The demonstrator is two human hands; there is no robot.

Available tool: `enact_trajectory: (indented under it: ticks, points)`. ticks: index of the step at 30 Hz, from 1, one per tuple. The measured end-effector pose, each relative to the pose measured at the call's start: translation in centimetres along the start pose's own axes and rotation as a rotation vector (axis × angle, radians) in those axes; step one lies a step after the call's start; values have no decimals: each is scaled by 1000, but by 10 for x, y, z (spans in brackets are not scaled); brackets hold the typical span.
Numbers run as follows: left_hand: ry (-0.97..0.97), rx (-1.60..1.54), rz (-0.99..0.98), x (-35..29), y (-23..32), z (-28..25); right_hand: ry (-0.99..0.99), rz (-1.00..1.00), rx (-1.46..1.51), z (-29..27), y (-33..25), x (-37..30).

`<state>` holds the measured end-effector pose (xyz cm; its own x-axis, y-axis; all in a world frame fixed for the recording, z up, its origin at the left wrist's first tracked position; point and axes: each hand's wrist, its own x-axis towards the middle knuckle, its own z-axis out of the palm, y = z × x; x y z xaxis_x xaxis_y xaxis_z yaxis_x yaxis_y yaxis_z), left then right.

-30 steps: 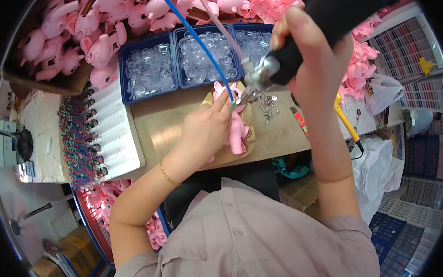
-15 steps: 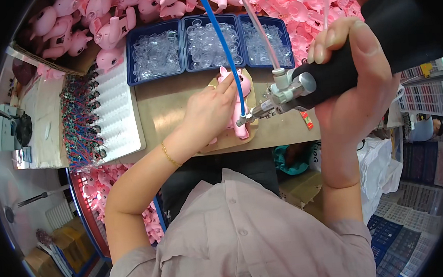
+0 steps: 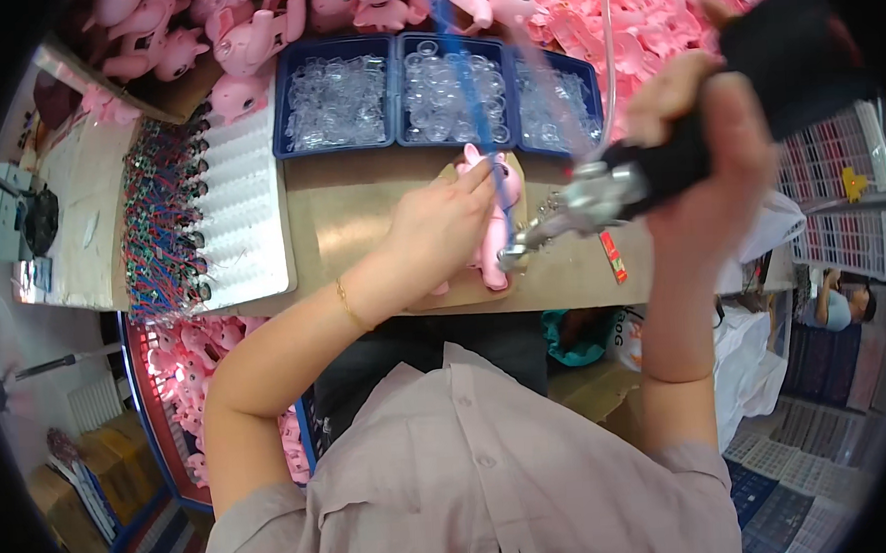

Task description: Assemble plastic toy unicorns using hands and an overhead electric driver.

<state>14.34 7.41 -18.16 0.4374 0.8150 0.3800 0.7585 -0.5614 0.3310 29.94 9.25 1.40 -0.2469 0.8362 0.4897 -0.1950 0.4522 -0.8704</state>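
A pink plastic animal toy (image 3: pixel 494 252) with a pointed ear and a dark eye lies on a tan board (image 3: pixel 517 177) at the table's front. My left hand (image 3: pixel 443 214) holds it down, fingers laid over its upper body and hiding part of it. In my right hand (image 3: pixel 729 156), fingers wrapped round the grip, is a black tool (image 3: pixel 784 53) with a metal nose, which looks like a power screwdriver. Its nose tip meets or hovers just beside the toy's lower right edge; blur hides which. A blue hose (image 3: pixel 474 100) rises from the nose.
Three blue bins (image 3: pixel 396 99) of clear plastic parts stand behind the toy, before heaped pink parts (image 3: pixel 610 27). A white tray (image 3: pixel 250 217) and wired parts (image 3: pixel 165 221) lie left. A red-and-green strip (image 3: pixel 614 257) lies right. A red crate (image 3: pixel 176 431) sits lower left.
The view has shifted, so table things appear further right. The right hand and tool are now blurred by motion. My left hand keeps its hold on the toy.
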Motion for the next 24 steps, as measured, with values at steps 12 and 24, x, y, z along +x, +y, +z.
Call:
enact_trajectory:
  ticks: [12, 24]
  points:
    - [-21, 275, -360, 38, -151, -20, 203, -118, -45, 17, 21, 40]
    - [395, 71, -435, 47, -144, -37, 37, -131, 31, 31, 44, 17]
